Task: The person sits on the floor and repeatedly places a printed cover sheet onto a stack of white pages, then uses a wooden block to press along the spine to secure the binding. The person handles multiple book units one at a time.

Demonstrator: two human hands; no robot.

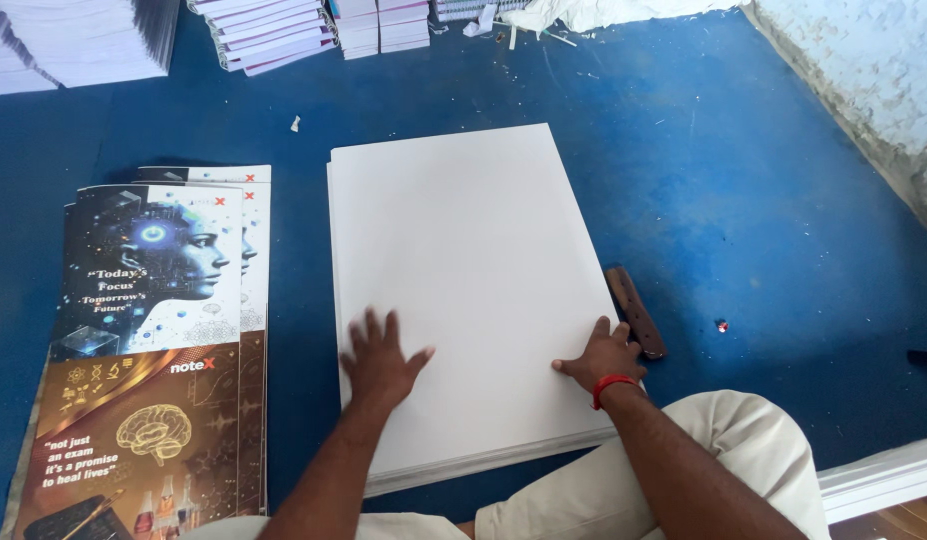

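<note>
Paper stack (464,290) is pressed flat under left hand (381,357), fingers spread; right hand (606,358) is spread at its right edge, wooden tool (636,312) just beside. Blue floor (744,200) is open rightward.

A thick stack of plain white paper sheets (464,280) lies flat on the blue floor covering, its long side running away from the viewer and its near edge showing many thin layers, slightly fanned at the left edge. The left hand (382,358) rests palm down with fingers spread on the lower left part of the top sheet. The right hand (604,358), with a red band at the wrist, lies flat at the stack's right edge near its lower corner.
</note>
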